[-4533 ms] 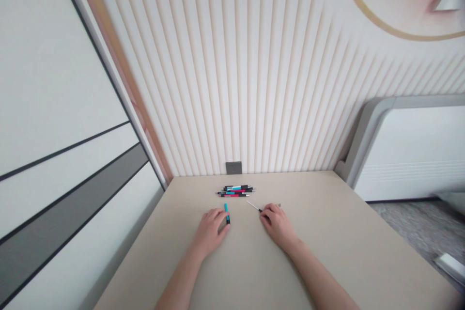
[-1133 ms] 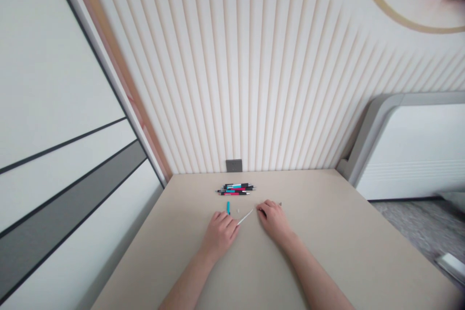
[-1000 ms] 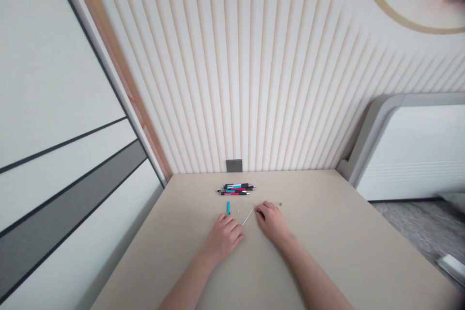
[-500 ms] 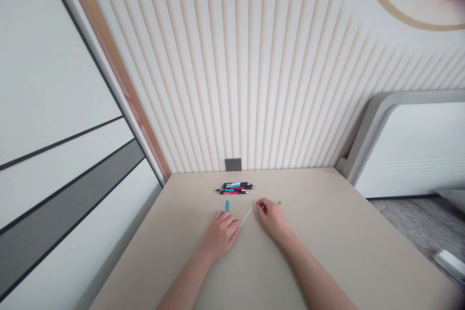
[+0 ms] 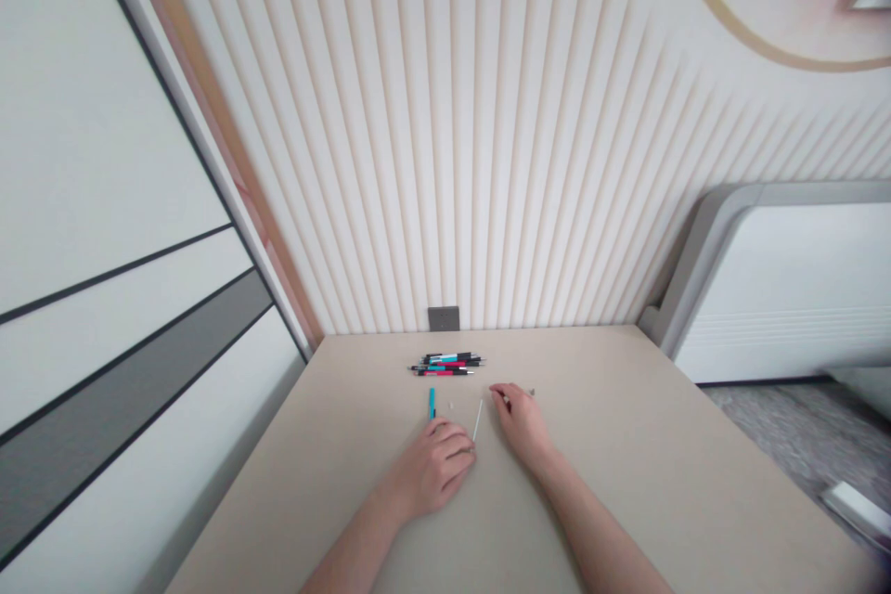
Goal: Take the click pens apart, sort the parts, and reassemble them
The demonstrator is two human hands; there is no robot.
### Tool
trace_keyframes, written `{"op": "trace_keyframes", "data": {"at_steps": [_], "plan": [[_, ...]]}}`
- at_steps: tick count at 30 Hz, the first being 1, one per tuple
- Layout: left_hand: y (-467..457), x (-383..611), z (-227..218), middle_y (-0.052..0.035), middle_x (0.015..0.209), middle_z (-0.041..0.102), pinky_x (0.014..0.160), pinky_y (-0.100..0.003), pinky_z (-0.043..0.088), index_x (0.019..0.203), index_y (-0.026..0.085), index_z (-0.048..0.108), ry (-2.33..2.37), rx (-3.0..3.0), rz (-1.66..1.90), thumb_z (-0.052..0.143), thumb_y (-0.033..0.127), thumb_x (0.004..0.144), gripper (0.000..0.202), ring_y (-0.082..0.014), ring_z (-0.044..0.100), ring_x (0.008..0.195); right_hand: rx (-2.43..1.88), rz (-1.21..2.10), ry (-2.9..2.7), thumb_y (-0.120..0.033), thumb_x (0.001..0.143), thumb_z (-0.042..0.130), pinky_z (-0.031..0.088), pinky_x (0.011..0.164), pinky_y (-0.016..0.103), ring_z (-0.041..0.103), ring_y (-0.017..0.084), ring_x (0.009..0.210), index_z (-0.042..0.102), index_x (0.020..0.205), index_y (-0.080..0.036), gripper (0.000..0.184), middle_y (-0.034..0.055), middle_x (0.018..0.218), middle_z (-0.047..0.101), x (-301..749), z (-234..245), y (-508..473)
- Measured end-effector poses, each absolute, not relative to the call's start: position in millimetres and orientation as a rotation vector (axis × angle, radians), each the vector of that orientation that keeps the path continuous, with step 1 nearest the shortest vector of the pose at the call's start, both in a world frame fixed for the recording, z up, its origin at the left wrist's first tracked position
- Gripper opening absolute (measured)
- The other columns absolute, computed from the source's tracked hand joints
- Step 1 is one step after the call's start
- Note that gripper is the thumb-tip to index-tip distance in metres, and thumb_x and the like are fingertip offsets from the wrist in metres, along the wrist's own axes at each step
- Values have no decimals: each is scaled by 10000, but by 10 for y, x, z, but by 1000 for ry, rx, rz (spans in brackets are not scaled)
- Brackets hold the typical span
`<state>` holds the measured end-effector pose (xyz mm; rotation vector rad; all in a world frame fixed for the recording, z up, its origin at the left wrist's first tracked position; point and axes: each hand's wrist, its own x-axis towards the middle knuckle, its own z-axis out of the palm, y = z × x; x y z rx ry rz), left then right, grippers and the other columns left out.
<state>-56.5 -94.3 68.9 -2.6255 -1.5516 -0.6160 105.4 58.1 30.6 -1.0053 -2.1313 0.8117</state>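
Note:
My left hand [image 5: 442,466] rests low over the table with its fingers curled together. A thin white rod [image 5: 478,419], like a pen refill, sticks out from its fingertips and points away from me. Just beyond that hand lies a blue pen barrel [image 5: 432,402], its near end partly covered by the fingers. To the right of the rod, my right hand [image 5: 516,418] has thumb and fingertips pinched together; anything between them is too small to make out. A tiny whitish piece [image 5: 451,406] lies between barrel and rod. Behind the right hand shows a small grey piece [image 5: 533,392].
Several pens [image 5: 445,365] in black, red, blue and white lie in a pile toward the back of the beige table [image 5: 591,445]. A ribbed wall with a dark socket [image 5: 444,318] rises behind. A white cabinet [image 5: 104,371] stands left, a grey-white headboard [image 5: 786,269] right.
My left hand has shifted slightly right and nearer to me, and the white rod has swung more upright in the view. More of the blue barrel shows. The right hand stays nearly still.

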Motion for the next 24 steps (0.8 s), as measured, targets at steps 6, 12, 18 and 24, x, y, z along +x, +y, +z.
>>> {"op": "trace_keyframes", "data": {"at_steps": [6,12,18,24], "plan": [[-932,-562,704,-64,1093,667,997,-455,395,1022,191,641,-1602,-2628,-632,492,176,930,176,-230,548,1076,-989,763,-2168,-209,942,399,463,868,261,642,189,938,708,1051,-184,329,101,1019,685,1061,334,553],[-942,-547,783,-86,1165,651,1020,-489,392,1182,205,598,-1650,-2649,-636,517,183,903,292,-250,537,1123,-1015,766,-2199,-207,904,471,457,886,275,631,204,952,679,1129,-176,309,100,1021,675,1060,330,562],[-938,-555,787,-86,1147,647,1034,-486,389,1169,198,601,-1661,-2639,-633,519,187,901,280,-249,532,1128,-978,831,-2226,-192,898,473,455,874,259,644,186,933,705,1024,-190,263,79,1029,682,1081,408,534],[-939,-551,787,-93,1118,647,1023,-490,405,1142,203,624,-1643,-2626,-666,500,186,909,265,-249,538,1110,-948,752,-2282,-91,822,470,435,908,274,613,201,1000,692,1088,-191,361,73,1028,702,1071,436,525]]}}
